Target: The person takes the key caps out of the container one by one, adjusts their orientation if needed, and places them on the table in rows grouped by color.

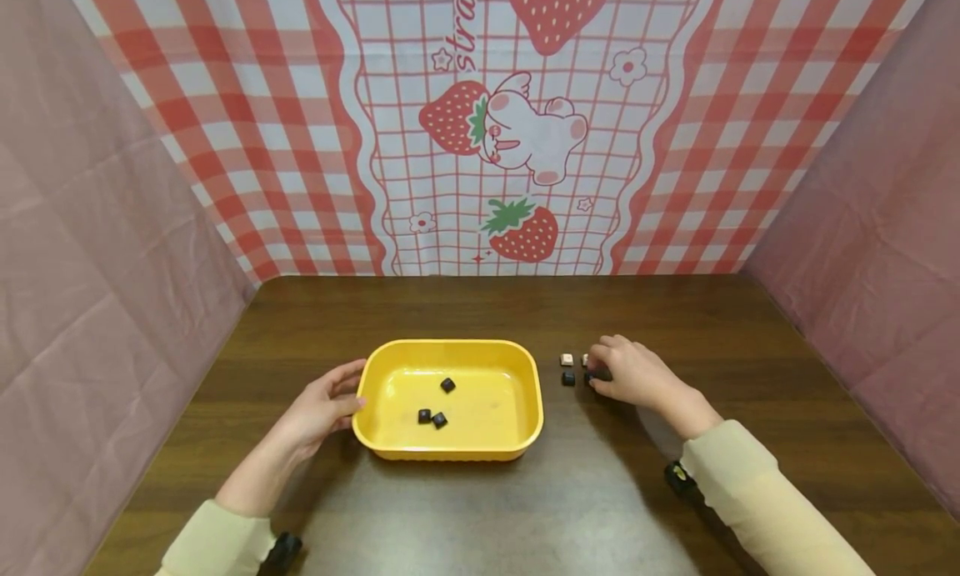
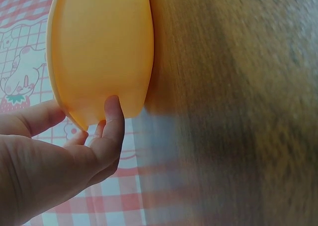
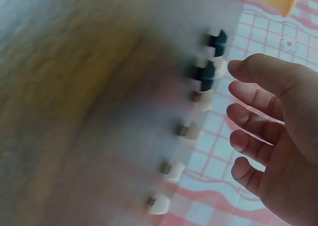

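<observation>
1. Near the table's front edge, left hand (image 1: pixel 318 409) rests relaxed fingers on the left wall of the yellow rectangular plastic tray (image 1: pixel 525 372); three small black cubes (image 1: pixel 432 418) lie inside.
2. Right hand (image 1: pixel 630 373) curls over loose small cubes (image 1: pixel 567 378) right of the tray; whether it grips one, cannot tell.
3. Best pinch one cube cleanly, tray steadied.

Strawberry-print checked backdrop (image 1: pixel 495 126), pink cloth side walls (image 1: pixel 97 251), dark wooden table (image 1: pixel 600 493).
</observation>
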Demonstrator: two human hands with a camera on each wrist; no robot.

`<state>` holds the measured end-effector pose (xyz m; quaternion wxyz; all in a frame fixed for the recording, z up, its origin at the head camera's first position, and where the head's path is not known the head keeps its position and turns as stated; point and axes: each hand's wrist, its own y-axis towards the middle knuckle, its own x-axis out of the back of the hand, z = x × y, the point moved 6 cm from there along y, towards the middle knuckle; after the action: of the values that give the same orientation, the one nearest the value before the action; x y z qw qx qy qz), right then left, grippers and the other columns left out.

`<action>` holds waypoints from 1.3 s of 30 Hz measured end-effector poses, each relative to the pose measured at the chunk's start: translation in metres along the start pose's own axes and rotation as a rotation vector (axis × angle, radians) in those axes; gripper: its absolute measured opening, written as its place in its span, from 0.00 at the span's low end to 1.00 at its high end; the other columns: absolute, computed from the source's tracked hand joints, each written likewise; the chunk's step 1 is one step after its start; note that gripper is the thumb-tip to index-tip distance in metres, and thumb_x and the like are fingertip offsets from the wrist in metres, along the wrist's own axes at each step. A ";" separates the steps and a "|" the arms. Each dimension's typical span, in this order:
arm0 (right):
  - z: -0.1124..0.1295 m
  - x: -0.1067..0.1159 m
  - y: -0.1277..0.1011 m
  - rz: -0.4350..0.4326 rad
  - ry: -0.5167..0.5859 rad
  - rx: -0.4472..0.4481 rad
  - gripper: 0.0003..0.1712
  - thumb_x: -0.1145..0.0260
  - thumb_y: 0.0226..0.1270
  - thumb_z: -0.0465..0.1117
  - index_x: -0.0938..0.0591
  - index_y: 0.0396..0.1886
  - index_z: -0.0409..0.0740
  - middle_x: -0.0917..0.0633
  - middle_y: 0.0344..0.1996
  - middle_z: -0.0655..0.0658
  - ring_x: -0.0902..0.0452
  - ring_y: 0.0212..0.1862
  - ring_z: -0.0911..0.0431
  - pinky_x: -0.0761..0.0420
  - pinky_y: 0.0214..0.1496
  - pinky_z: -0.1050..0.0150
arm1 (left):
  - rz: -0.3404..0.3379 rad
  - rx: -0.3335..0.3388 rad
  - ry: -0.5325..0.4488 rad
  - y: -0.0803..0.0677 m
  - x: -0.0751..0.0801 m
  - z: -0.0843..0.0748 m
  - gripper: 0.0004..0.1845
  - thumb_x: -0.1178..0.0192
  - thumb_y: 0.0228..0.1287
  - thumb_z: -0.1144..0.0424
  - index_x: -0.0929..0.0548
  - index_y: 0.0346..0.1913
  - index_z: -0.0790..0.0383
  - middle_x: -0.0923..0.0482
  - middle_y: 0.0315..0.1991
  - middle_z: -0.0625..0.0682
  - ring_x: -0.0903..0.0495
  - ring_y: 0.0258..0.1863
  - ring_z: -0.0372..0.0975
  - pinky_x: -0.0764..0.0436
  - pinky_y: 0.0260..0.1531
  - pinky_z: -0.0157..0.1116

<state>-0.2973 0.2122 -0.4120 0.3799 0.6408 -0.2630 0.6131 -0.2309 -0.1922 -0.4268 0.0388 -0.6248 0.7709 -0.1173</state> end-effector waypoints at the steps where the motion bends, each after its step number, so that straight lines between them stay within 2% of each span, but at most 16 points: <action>1: 0.002 0.002 0.000 -0.008 -0.003 0.008 0.13 0.26 0.48 0.45 0.21 0.30 0.48 0.24 0.28 0.52 0.30 0.32 0.57 0.28 0.30 0.60 | -0.001 0.001 -0.001 0.000 0.000 0.000 0.33 0.50 0.65 0.76 0.47 0.72 0.68 0.42 0.66 0.72 0.23 0.47 0.42 0.20 0.37 0.36; 5: 0.011 0.012 0.004 -0.045 0.018 0.039 0.14 0.25 0.47 0.44 0.22 0.29 0.47 0.24 0.27 0.51 0.32 0.31 0.57 0.30 0.29 0.62 | -0.004 0.007 0.004 0.000 0.000 0.000 0.33 0.50 0.65 0.76 0.47 0.72 0.68 0.42 0.66 0.71 0.23 0.46 0.42 0.20 0.37 0.36; 10: 0.023 0.024 0.009 -0.076 0.052 0.059 0.12 0.26 0.47 0.42 0.21 0.30 0.47 0.22 0.27 0.50 0.31 0.31 0.58 0.28 0.31 0.63 | -0.006 0.007 0.008 0.000 0.000 0.000 0.33 0.50 0.65 0.76 0.47 0.72 0.68 0.42 0.66 0.71 0.23 0.47 0.42 0.20 0.37 0.37; 21: 0.053 0.045 0.020 -0.118 0.118 0.110 0.13 0.25 0.47 0.44 0.21 0.30 0.50 0.24 0.28 0.54 0.30 0.32 0.59 0.27 0.32 0.64 | -0.018 0.018 0.016 0.001 0.000 0.001 0.33 0.49 0.65 0.76 0.46 0.71 0.67 0.41 0.66 0.70 0.24 0.50 0.45 0.19 0.38 0.37; 31: 0.088 0.049 0.029 -0.109 0.152 0.150 0.14 0.26 0.49 0.44 0.19 0.34 0.47 0.22 0.30 0.52 0.31 0.33 0.59 0.27 0.33 0.64 | -0.023 0.019 0.014 0.002 0.002 0.002 0.33 0.49 0.65 0.76 0.45 0.71 0.67 0.41 0.66 0.70 0.23 0.47 0.44 0.20 0.37 0.36; 39: 0.113 0.041 0.040 -0.067 0.180 0.155 0.16 0.27 0.52 0.46 0.19 0.38 0.46 0.20 0.34 0.48 0.32 0.35 0.57 0.29 0.38 0.61 | -0.003 -0.002 -0.011 0.001 0.000 0.001 0.33 0.50 0.65 0.76 0.48 0.72 0.68 0.42 0.66 0.72 0.23 0.45 0.41 0.19 0.37 0.36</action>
<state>-0.2587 0.1034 -0.3604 0.3716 0.6192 -0.1579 0.6735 -0.2312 -0.1921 -0.4281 0.0421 -0.6265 0.7700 -0.1132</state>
